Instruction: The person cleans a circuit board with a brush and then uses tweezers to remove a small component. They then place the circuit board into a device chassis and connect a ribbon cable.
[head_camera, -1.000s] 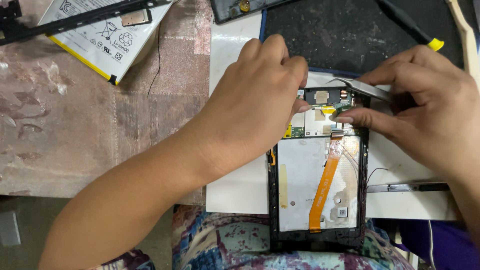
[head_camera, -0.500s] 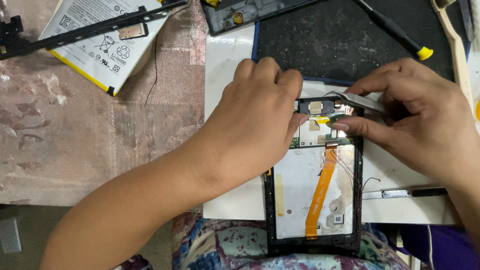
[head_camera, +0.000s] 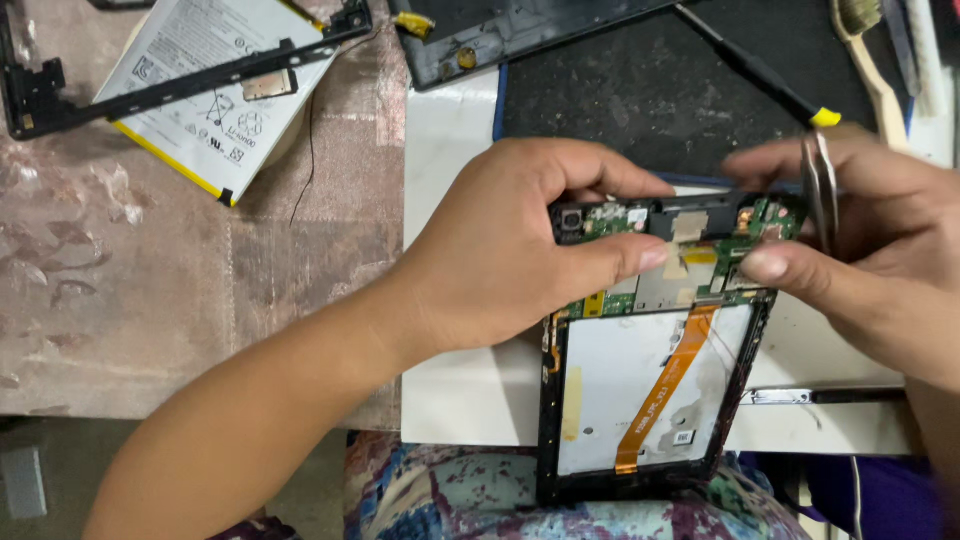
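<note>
The left hand (head_camera: 510, 250) grips the opened tablet (head_camera: 650, 400) at its top edge, thumb pressed on the circuit board (head_camera: 690, 250). At three o'clock, the right hand (head_camera: 870, 250) pinches tweezers (head_camera: 822, 190) closed

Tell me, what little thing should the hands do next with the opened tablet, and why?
Probably bring the tweezers down to the small connector by the orange ribbon cable. The right hand holds them just above the green circuit board, its thumb beside the cable's top end, while the left hand steadies the tablet at its top edge.
</note>
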